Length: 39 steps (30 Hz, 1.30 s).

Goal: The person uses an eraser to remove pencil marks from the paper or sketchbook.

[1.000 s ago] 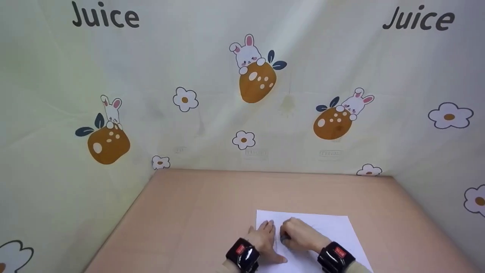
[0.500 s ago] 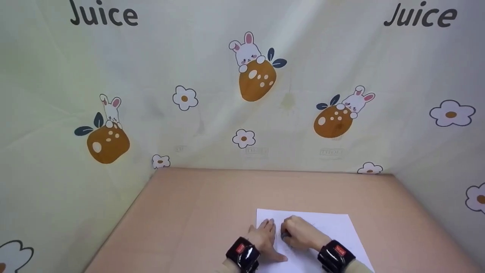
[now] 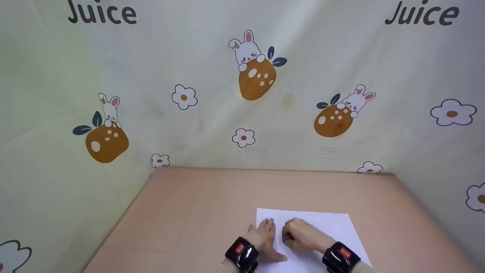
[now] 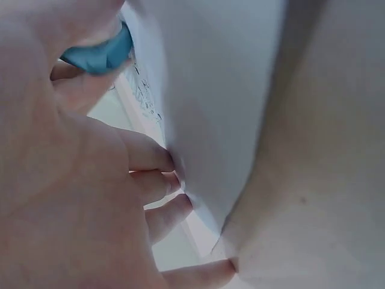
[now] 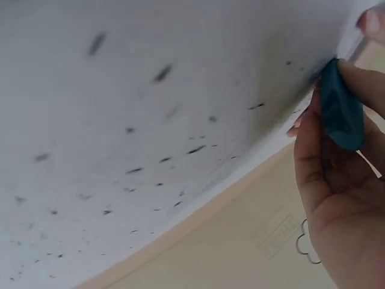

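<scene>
Pinching eraser [image 5: 340, 111], right hand [image 3: 301, 236], paper [image 3: 333, 227]

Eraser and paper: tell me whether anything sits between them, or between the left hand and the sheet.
Nothing visible does. The right hand pinches the blue eraser with its tip against the white paper, among dark crumbs. The left hand lies with its fingers straight on the sheet's left edge, on the table.

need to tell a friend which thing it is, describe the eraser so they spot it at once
On the peach table lies a white paper sheet. The right hand pinches a small teal eraser against it, the only coloured item there.
</scene>
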Motion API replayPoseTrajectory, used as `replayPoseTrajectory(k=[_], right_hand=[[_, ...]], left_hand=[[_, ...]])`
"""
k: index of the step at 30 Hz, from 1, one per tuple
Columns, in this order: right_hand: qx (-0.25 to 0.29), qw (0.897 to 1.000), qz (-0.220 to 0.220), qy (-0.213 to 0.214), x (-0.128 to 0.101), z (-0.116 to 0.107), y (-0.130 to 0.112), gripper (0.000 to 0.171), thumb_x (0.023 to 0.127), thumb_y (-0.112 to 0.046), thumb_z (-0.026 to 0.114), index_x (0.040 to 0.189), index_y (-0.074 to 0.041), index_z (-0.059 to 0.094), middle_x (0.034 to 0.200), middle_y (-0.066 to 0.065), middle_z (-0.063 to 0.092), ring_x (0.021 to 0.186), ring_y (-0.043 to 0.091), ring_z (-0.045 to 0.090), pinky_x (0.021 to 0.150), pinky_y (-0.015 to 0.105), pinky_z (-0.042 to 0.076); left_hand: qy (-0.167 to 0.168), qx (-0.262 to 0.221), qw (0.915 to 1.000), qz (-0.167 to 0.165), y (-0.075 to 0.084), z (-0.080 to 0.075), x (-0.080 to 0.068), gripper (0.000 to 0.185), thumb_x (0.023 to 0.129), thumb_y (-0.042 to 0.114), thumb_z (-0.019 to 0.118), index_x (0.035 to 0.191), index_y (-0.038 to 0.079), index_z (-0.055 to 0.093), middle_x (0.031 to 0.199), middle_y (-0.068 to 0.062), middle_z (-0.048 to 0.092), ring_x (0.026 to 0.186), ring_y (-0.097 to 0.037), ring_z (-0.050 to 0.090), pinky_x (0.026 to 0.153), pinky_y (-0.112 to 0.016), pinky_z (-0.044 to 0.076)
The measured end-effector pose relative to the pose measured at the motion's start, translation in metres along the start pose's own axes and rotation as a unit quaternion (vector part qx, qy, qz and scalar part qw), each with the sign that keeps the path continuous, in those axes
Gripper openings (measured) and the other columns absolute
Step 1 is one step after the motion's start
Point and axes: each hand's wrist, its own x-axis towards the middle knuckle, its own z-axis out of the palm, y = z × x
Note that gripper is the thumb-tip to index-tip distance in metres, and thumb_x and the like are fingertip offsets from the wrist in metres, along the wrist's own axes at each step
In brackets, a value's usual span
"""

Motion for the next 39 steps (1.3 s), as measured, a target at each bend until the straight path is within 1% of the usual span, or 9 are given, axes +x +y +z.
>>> replayPoseTrajectory(k=[4,10,12,15,20,23,29,36,39], right_hand=[[-0.031,0.999,0.023,0.031,0.001,0.001,0.007,0.01,0.065,-0.003,0.07,0.065,-0.012,0.065,0.061,-0.006,0.056,0.058,0.002,0.044,0.054,0.016,0.041],[-0.032,0.997,-0.075,0.016,-0.006,-0.001,-0.008,0.015,0.062,-0.001,0.069,0.061,-0.014,0.062,0.059,-0.009,0.052,0.054,-0.005,0.039,0.051,0.007,0.034],[-0.015,0.996,-0.087,0.009,-0.008,-0.002,-0.009,0.014,0.062,-0.001,0.069,0.063,-0.014,0.063,0.059,-0.009,0.053,0.055,-0.006,0.04,0.052,0.005,0.033],[-0.007,0.999,-0.05,0.009,-0.006,-0.002,-0.003,0.011,0.064,-0.002,0.068,0.064,-0.012,0.065,0.06,-0.007,0.055,0.055,-0.004,0.041,0.052,0.008,0.036],[-0.043,0.998,0.03,0.038,-0.001,-0.003,0.011,0.01,0.064,-0.001,0.069,0.063,-0.01,0.064,0.059,-0.005,0.055,0.054,0.001,0.043,0.05,0.015,0.039],[-0.041,0.999,0.012,0.033,-0.003,-0.002,0.008,0.01,0.063,0.0,0.068,0.062,-0.01,0.064,0.059,-0.006,0.055,0.054,-0.001,0.042,0.049,0.012,0.038],[-0.008,0.997,-0.074,0.006,-0.011,-0.002,-0.008,0.012,0.063,-0.001,0.067,0.064,-0.012,0.066,0.059,-0.009,0.055,0.055,-0.007,0.04,0.052,0.003,0.032],[-0.035,0.999,0.018,0.029,0.0,-0.001,0.006,0.012,0.063,0.0,0.067,0.06,-0.011,0.064,0.057,-0.006,0.055,0.053,0.0,0.042,0.049,0.012,0.038],[-0.06,0.998,0.013,0.019,0.001,-0.002,0.001,0.012,0.062,0.0,0.068,0.06,-0.011,0.063,0.058,-0.005,0.056,0.053,0.002,0.045,0.05,0.015,0.041]], left_hand=[[0.002,-0.003,1.0,0.0,0.001,0.0,0.0,0.101,0.066,0.073,0.06,0.141,0.011,0.034,0.15,-0.002,0.029,0.139,-0.018,0.027,0.107,-0.051,0.031],[-0.003,-0.011,0.9999,-0.007,0.002,0.0,0.0,0.102,0.065,0.073,0.061,0.141,0.011,0.034,0.15,-0.001,0.029,0.139,-0.017,0.026,0.107,-0.051,0.031],[-0.004,-0.004,1.0,-0.007,0.002,0.0,-0.001,0.103,0.065,0.073,0.061,0.142,0.01,0.033,0.151,-0.001,0.029,0.139,-0.017,0.026,0.107,-0.051,0.031],[-0.006,0.004,0.9999,-0.009,0.001,-0.001,-0.001,0.102,0.065,0.073,0.06,0.142,0.01,0.033,0.151,-0.001,0.028,0.139,-0.018,0.026,0.107,-0.051,0.031],[-0.005,0.005,0.9999,-0.008,0.002,-0.003,0.001,0.102,0.066,0.073,0.06,0.142,0.01,0.032,0.151,-0.002,0.028,0.139,-0.017,0.026,0.107,-0.05,0.032],[0.001,0.003,1.0,-0.008,0.003,-0.002,0.0,0.103,0.065,0.073,0.061,0.142,0.01,0.033,0.15,-0.002,0.029,0.139,-0.018,0.027,0.106,-0.05,0.033],[0.014,0.004,0.9999,-0.007,0.002,0.001,-0.002,0.102,0.065,0.071,0.063,0.14,0.009,0.035,0.149,-0.003,0.032,0.137,-0.019,0.029,0.105,-0.052,0.033],[0.02,0.005,0.9998,-0.002,0.001,-0.001,-0.002,0.102,0.065,0.071,0.062,0.14,0.008,0.035,0.148,-0.004,0.033,0.137,-0.019,0.03,0.104,-0.051,0.035],[0.021,0.002,0.9998,-0.001,0.001,-0.001,-0.002,0.102,0.064,0.071,0.062,0.14,0.008,0.036,0.148,-0.003,0.034,0.137,-0.019,0.031,0.103,-0.052,0.036]])
